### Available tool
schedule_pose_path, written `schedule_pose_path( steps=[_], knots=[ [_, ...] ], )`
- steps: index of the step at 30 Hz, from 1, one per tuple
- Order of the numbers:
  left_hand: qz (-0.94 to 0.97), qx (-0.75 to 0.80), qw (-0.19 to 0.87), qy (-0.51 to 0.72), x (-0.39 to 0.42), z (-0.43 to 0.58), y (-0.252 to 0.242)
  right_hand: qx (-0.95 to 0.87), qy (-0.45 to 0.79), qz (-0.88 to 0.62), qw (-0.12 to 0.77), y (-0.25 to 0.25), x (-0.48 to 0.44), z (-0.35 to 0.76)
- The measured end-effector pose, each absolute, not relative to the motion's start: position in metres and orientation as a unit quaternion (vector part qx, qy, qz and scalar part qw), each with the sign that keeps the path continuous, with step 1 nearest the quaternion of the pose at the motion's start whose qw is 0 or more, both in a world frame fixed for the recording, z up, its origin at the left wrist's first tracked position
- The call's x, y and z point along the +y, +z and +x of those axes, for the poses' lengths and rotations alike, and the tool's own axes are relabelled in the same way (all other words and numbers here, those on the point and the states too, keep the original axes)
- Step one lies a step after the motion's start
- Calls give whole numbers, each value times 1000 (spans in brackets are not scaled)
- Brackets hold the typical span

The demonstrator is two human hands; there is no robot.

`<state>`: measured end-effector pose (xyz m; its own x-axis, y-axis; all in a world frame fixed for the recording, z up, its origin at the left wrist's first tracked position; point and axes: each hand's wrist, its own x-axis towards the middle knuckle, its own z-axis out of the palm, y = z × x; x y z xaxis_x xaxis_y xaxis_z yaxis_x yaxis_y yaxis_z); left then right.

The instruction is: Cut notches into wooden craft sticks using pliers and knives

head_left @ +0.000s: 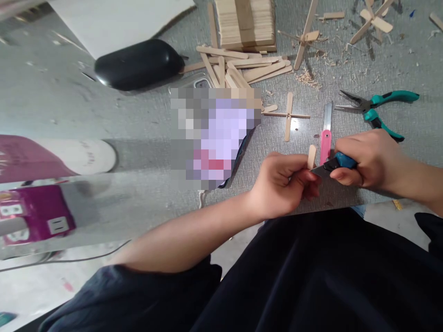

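My left hand [285, 184] is closed around a popsicle stick [312, 156], whose rounded end sticks up past the fingers. In my right hand [367, 159] is a utility knife [341, 161] with a blue handle. Its blade reaches toward my left fingertips, close to the stick; whether it touches the wood I cannot tell. Just beyond the hands lies a pink-handled knife [326, 138] with its blade out. A cross of two sticks [288, 115] rests on the table to its left. Teal-handled long-nose pliers [370, 105] lie open behind my right hand.
Loose popsicle sticks [258, 64] lie before a banded stack of sticks [247, 25]. Other stick crosses [304, 39] and shavings [309, 79] are at the back right. To the left are a blurred phone-like object [221, 133], a black case [138, 64] and a purple power socket [41, 214].
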<state>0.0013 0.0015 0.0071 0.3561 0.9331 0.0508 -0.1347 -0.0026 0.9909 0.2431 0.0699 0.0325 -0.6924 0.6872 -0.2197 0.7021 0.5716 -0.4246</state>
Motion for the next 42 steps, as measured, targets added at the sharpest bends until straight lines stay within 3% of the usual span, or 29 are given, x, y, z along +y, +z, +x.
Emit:
schedule_pose_path(
  steps=[8, 16, 25, 42],
  knots=[
    [559, 371, 593, 444, 3, 4, 8, 893, -231, 385, 22, 32, 65, 245],
    [499, 373, 651, 433, 6, 4, 9, 889, -229, 396, -15, 39, 72, 239],
    [473, 493, 597, 421, 14, 3, 11, 887, -197, 415, -46, 45, 73, 250],
    [431, 372, 721, 395, 15, -2, 14, 873, -236, 424, -41, 47, 76, 246]
  ],
)
